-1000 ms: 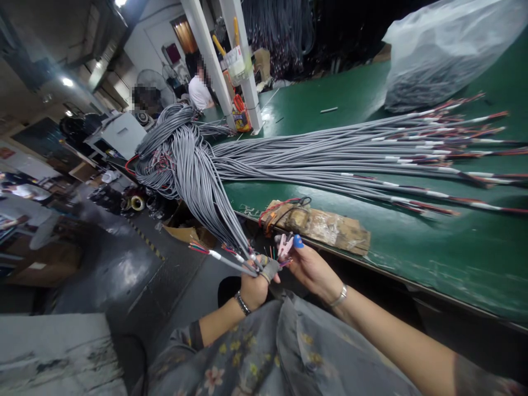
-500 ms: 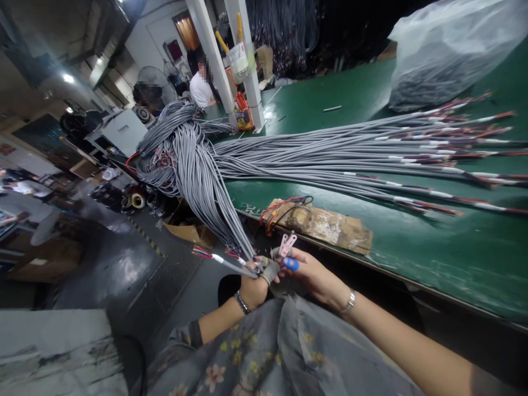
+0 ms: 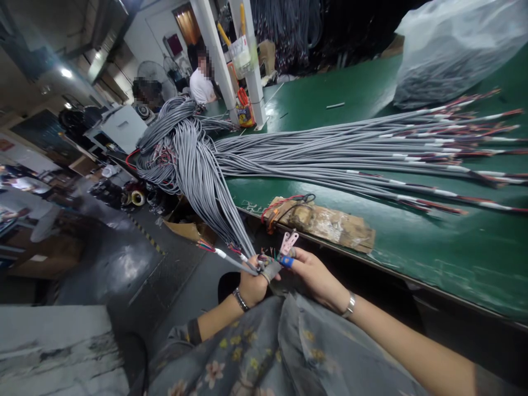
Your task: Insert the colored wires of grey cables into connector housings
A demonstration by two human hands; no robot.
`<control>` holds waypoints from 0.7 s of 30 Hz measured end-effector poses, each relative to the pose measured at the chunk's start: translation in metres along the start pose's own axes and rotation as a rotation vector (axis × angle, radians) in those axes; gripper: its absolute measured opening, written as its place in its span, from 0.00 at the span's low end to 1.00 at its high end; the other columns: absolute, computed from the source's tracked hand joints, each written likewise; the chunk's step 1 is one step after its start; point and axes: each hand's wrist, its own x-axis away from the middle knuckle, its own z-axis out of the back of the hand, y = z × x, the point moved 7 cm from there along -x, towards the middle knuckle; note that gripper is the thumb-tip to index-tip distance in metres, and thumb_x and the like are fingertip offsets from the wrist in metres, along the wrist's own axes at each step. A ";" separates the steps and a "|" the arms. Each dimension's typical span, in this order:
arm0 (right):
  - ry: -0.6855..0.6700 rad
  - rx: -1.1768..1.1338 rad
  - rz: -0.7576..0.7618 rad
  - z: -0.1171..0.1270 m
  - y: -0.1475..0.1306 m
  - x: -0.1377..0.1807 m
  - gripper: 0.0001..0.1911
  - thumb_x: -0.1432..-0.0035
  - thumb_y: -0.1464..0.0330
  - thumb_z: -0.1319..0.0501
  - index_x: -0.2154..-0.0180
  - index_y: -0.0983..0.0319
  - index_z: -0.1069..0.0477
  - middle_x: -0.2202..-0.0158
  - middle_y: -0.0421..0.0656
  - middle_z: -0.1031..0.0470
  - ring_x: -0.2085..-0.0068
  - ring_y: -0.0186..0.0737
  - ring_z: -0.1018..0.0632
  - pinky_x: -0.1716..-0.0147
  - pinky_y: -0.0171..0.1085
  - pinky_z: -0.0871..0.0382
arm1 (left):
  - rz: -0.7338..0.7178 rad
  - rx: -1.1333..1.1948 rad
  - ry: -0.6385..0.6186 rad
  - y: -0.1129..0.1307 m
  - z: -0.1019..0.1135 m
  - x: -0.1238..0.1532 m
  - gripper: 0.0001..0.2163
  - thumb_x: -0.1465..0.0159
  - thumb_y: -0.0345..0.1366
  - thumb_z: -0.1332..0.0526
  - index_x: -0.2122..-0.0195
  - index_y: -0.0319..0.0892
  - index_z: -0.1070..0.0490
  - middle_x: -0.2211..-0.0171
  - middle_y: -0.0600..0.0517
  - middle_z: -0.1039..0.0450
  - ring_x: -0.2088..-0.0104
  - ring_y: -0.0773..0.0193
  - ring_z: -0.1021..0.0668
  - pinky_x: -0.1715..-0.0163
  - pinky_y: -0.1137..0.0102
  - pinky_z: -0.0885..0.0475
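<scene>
Grey cables [image 3: 206, 181] spill off the tabletop [image 3: 350, 99] edge and run down below it into the left hand [image 3: 251, 283], which is clenched around their stripped ends (coloured wires poke out). Just below that edge, the right hand [image 3: 315, 275] pinches a small pink tool [image 3: 287, 242] beside those ends.

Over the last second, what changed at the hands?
The right hand closed in on the left hand: its blue finger cap dropped to the wire ends, below the pink tool it holds. Nothing taken or let go. The left hand keeps gripping the grey cables, which lie unchanged across the green table.
</scene>
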 end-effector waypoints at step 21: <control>-0.015 -0.210 0.098 0.016 -0.011 -0.024 0.22 0.60 0.48 0.29 0.76 0.61 0.24 0.78 0.40 0.26 0.75 0.35 0.31 0.73 0.36 0.35 | 0.022 0.065 -0.022 0.002 -0.006 -0.004 0.19 0.42 0.47 0.38 0.85 0.41 0.32 0.85 0.53 0.31 0.80 0.67 0.29 0.72 0.71 0.33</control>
